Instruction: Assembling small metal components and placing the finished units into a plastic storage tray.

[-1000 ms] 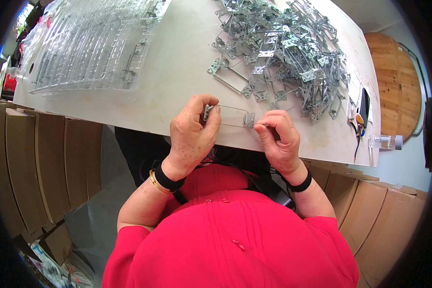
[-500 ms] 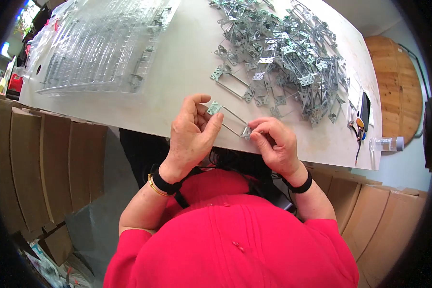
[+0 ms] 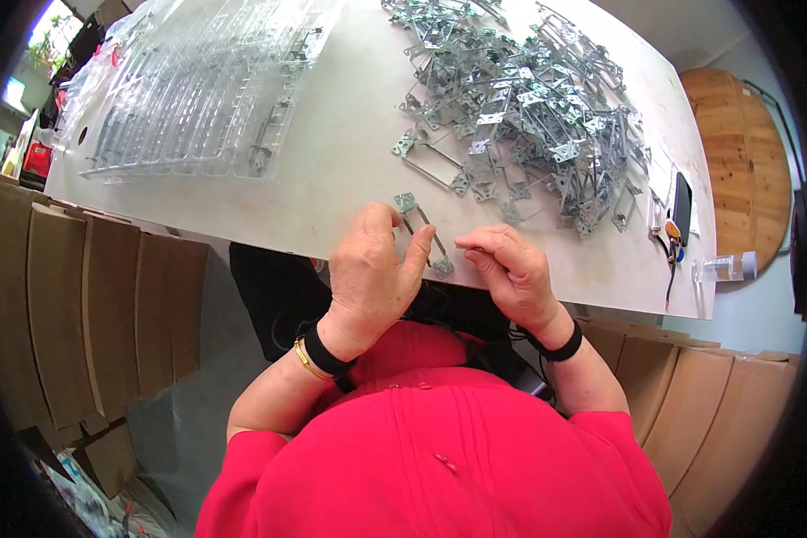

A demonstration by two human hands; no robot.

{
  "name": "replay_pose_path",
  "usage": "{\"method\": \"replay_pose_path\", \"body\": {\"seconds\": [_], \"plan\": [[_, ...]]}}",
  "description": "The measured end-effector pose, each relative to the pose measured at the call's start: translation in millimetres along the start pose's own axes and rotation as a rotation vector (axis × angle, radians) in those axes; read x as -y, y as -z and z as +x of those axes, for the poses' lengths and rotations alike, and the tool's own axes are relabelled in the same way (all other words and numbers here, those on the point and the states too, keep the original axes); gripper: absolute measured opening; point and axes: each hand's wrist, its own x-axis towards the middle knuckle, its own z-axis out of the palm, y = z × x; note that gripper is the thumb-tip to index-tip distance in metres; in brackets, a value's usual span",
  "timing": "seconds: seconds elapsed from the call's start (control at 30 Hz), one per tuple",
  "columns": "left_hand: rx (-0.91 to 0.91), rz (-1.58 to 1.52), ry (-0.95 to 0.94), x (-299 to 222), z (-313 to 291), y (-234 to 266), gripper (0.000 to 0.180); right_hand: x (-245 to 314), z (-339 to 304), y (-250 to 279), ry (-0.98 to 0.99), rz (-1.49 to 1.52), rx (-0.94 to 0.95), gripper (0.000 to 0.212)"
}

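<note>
My left hand [image 3: 368,280] grips a metal wire bracket [image 3: 435,235] between thumb and fingers. The bracket has two thin parallel rods joining small perforated end plates, and it stands tilted over the table's near edge. To its right is my right hand [image 3: 514,273], apart from the bracket, with thumb and fingers drawn together in a pinch. Whether anything small lies between those fingertips is hidden. A similar loose bracket [image 3: 433,167] rests on the table just beyond my hands. Behind it spreads a large tangled heap of the same metal brackets [image 3: 533,103].
On the white table [image 3: 336,143], clear plastic trays [image 3: 197,99] with rows of slots lie at the left. Along the right edge are a dark narrow object [image 3: 682,204], a small tool with a cable [image 3: 672,238] and a transparent cylinder [image 3: 724,268]. Cardboard boxes [image 3: 108,305] stand below.
My right hand has come off the bracket's right end. With the bracket still in it, my left hand has turned it to a steeper angle.
</note>
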Motion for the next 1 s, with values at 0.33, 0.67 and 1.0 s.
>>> {"method": "replay_pose_path", "body": {"seconds": [0.33,0.67,1.0], "plan": [[0.031,-0.023,-0.001,4.3,7.3,4.5,0.013,0.5,1.7,-3.1,0.003,-0.06,0.001,0.024],[-0.029,0.046,-0.27,7.2,8.1,0.8,0.013,-0.1,-0.6,-2.4,-0.02,-0.083,-0.042,0.018],[0.041,-0.088,-0.221,10.2,12.1,-3.4,0.011,1.6,0.2,-9.5,-0.222,0.073,-0.203,0.014]]}}
